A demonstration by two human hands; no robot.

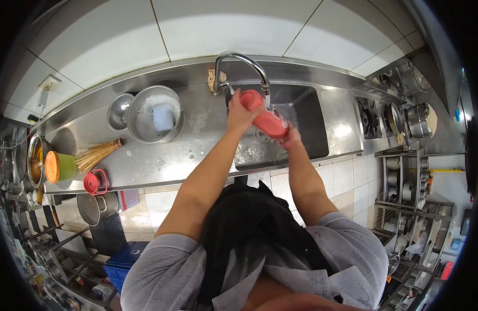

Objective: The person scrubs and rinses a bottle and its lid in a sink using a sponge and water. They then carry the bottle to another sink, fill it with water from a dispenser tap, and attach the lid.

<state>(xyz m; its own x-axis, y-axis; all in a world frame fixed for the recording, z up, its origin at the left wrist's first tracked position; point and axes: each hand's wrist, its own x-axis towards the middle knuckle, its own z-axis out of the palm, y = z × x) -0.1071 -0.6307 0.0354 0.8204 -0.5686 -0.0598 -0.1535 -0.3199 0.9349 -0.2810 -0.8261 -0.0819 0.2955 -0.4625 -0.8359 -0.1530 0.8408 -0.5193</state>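
A red water bottle [270, 122] is tilted over the sink [307, 106], its round open mouth toward the upper left. My left hand [242, 115] is closed around the mouth end. At the base end, my right hand [290, 138] grips the bottle from the lower right. The curved chrome faucet [242, 56] ends just above the bottle, and a stream of water [267, 99] falls from it beside or onto the bottle's side. A red lid with a loop handle [96, 182] rests on the counter at the left.
On the steel counter [197, 150] stand a large pot [181, 122] with suds and a light blue cloth [163, 117], a small metal bowl [118, 112], a bundle of thin sticks [98, 155] and a green container with an orange lid [61, 167]. A stove [369, 118] lies right of the sink.
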